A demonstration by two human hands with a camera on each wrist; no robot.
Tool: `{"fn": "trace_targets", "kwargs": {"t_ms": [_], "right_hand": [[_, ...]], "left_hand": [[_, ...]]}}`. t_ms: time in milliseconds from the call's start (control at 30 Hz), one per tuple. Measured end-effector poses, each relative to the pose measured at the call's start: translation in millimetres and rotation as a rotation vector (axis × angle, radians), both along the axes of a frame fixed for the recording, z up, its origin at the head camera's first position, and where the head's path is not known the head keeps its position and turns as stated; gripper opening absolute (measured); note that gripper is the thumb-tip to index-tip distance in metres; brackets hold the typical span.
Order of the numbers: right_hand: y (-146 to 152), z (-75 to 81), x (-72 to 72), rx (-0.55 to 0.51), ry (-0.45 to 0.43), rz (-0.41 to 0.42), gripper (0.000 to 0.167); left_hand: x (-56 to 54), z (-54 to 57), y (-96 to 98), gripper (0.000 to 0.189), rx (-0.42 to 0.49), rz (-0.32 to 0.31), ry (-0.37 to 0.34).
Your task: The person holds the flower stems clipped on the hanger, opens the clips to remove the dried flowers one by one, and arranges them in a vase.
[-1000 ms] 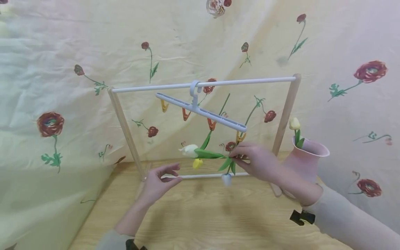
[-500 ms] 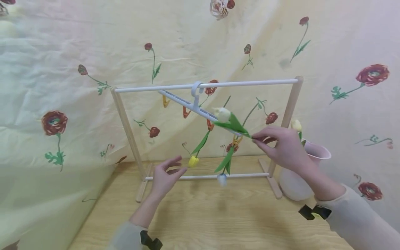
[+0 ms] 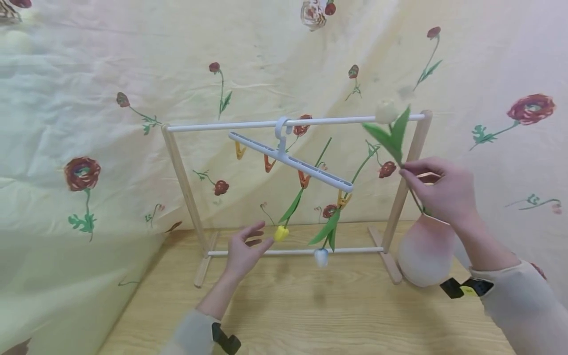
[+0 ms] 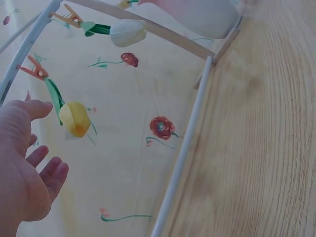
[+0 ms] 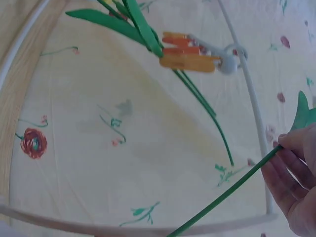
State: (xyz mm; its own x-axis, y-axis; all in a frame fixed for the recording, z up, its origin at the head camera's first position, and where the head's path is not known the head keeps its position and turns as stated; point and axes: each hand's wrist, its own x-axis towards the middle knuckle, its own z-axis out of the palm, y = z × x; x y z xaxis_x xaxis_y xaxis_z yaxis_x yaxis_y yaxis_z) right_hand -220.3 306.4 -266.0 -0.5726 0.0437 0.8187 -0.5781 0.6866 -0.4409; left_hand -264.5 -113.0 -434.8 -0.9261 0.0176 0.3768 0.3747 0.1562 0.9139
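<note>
My right hand [image 3: 448,190] pinches the green stem [image 5: 222,196] of a white tulip [image 3: 387,112], bloom up, over the pink-and-white vase [image 3: 426,251]. The hand covers part of the vase's mouth, and I cannot tell whether the stem's lower end is inside. My left hand [image 3: 246,251] has relaxed fingers beside a yellow tulip [image 3: 281,233]; the left wrist view shows a gap between them. That tulip hangs bloom down from an orange clip [image 3: 303,179] on a pale hanger [image 3: 310,170]. A pale blue tulip [image 3: 321,257] hangs likewise from a yellow clip [image 3: 343,197].
The hanger hooks over the top white bar [image 3: 222,126] of a rack with wooden posts [image 3: 184,187]. A lower bar [image 3: 284,253] crosses near the wooden table [image 3: 284,305]. Two more clips hold nothing. Flower-printed cloth [image 3: 146,49] stands behind.
My right hand has drawn the white tulip away from the hanger, right and up to above the vase, turning its bloom upward. The left hand has shifted slightly right, towards the yellow tulip.
</note>
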Motion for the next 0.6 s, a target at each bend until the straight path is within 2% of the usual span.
{"fn": "trace_targets", "kwargs": {"t_ms": [133,300,600], "right_hand": [[20,0.6,-6.9,-0.105,-0.047,-0.086,0.021],[41,1.9,-14.3,-0.228,-0.049,-0.154,0.026],[56,1.0,-15.0,-0.341,-0.082,-0.239,0.028]], "left_hand": [[-2.1,-1.0,4.9,0.054,0.019,-0.032,-0.010],[-5.3,-4.7,14.0,0.055,0.024,-0.045,-0.005],[-12.1,-4.7,23.1,0.054,0.036,-0.028,-0.017]]}}
